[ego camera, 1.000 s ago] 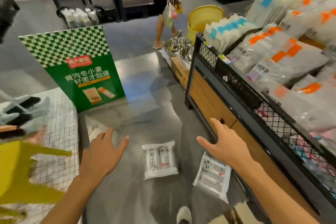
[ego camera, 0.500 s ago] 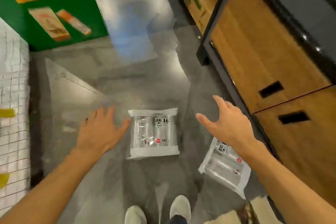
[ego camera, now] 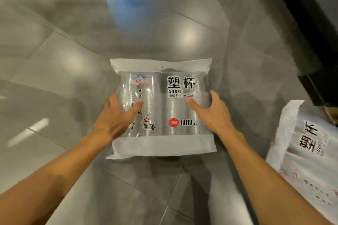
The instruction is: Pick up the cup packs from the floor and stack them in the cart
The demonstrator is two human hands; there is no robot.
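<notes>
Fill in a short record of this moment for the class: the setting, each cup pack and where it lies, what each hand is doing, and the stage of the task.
setting: grey tiled floor, dark shelf base at upper right
centre cup pack: flat on floor, label up, marked 100 pcs
second cup pack: on floor at right edge, partly out of frame
left hand: on the centre pack's left side
right hand: on its right side
stage: pack being gripped, lift not evident
cart: not in view

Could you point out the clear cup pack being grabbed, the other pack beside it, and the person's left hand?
Clear plastic cup pack (ego camera: 181, 115): head view, printed front.
Second white-edged cup pack (ego camera: 309, 155): head view, lettered face.
Left hand (ego camera: 117, 117): head view, back of hand.
</notes>
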